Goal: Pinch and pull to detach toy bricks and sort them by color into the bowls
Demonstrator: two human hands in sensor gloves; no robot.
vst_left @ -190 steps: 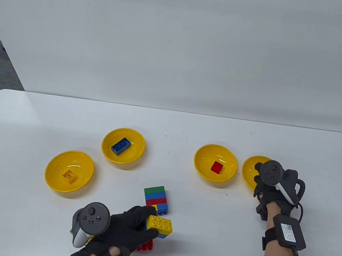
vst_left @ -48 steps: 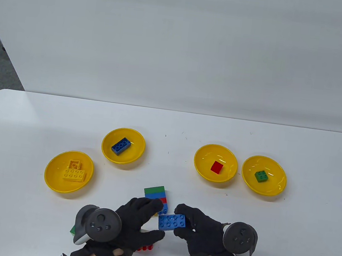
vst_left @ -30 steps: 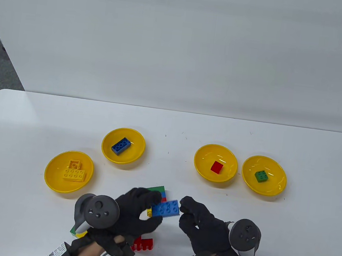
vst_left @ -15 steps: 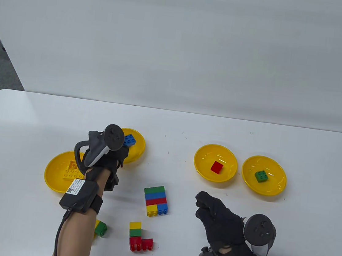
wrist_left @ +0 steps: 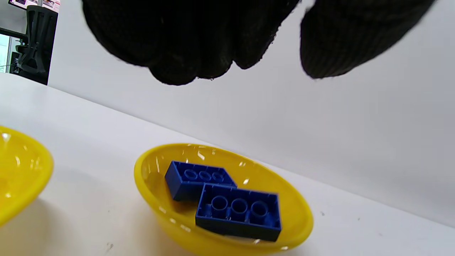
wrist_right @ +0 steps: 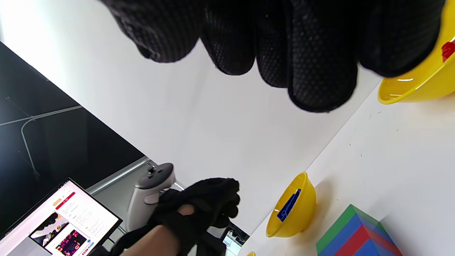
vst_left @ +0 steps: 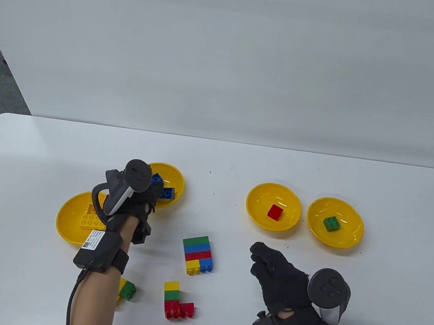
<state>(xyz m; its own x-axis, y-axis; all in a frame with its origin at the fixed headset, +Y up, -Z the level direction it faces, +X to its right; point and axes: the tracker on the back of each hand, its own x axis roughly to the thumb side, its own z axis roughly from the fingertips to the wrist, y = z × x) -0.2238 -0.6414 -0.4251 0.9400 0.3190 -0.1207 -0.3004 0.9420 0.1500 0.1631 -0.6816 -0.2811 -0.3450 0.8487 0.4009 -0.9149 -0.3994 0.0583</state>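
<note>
Now 2 blue bricks (wrist_left: 227, 199) in the bowl (vst_left: 176, 189), left hand (vst_left: 140, 200) grip loosened, empty, right hand (vst_left: 280, 279) loosely curled, empty.

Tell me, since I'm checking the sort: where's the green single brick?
Table view, far right: the green brick lies in the rightmost yellow bowl, beside the red brick's bowl.

The table view looks down from above the table's (vst_left: 240, 161) near edge toward the wall. Both wrist views sit low and close — the right one tilted — and share the blue-brick bowl (wrist_left: 170, 217) (wrist_right: 302, 202) (vst_left: 177, 185).
</note>
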